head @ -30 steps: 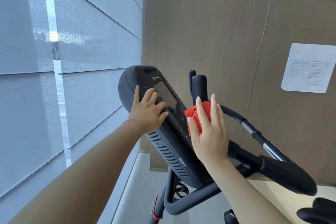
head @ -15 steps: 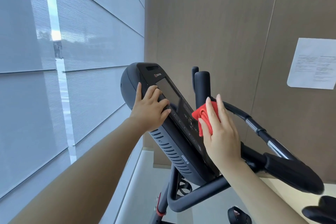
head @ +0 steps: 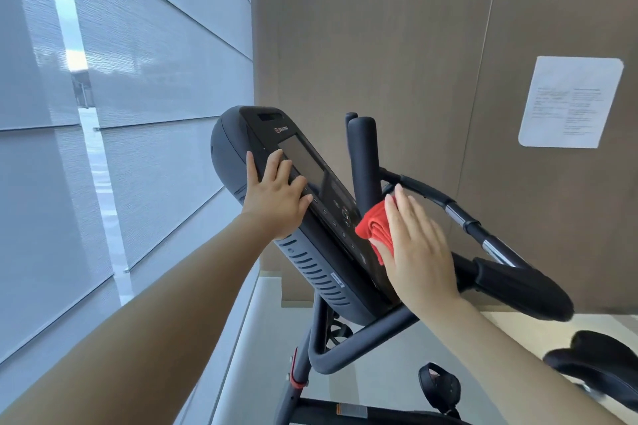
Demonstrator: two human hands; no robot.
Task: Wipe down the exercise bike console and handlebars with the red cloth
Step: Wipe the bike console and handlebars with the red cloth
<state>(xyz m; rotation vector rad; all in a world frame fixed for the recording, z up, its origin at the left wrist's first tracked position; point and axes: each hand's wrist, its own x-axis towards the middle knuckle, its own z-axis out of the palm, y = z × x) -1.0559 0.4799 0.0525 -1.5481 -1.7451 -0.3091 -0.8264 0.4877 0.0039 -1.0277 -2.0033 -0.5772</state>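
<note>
The black exercise bike console [head: 321, 217] tilts toward me at the centre, its dark screen and button rows facing up. My left hand [head: 276, 200] lies flat on the console's left edge, fingers spread over the screen's lower corner. My right hand [head: 417, 248] presses the folded red cloth [head: 374, 228] against the console's lower right side, fingers straight. The handlebars [head: 459, 214] curve away to the right, with an upright black grip [head: 362, 155] just behind the cloth and a padded rest [head: 521, 286] lower right.
Window blinds [head: 121, 114] fill the left. A brown panelled wall [head: 397, 45] stands behind the bike, with a white paper notice [head: 569, 102] on it. The bike frame [head: 348, 352] and a pedal [head: 438, 383] are below; a black seat [head: 597, 369] is at lower right.
My right hand has slid the red cloth down and right along the console's right side. My left hand stays on the console's left edge. The camera view has shifted slightly.
</note>
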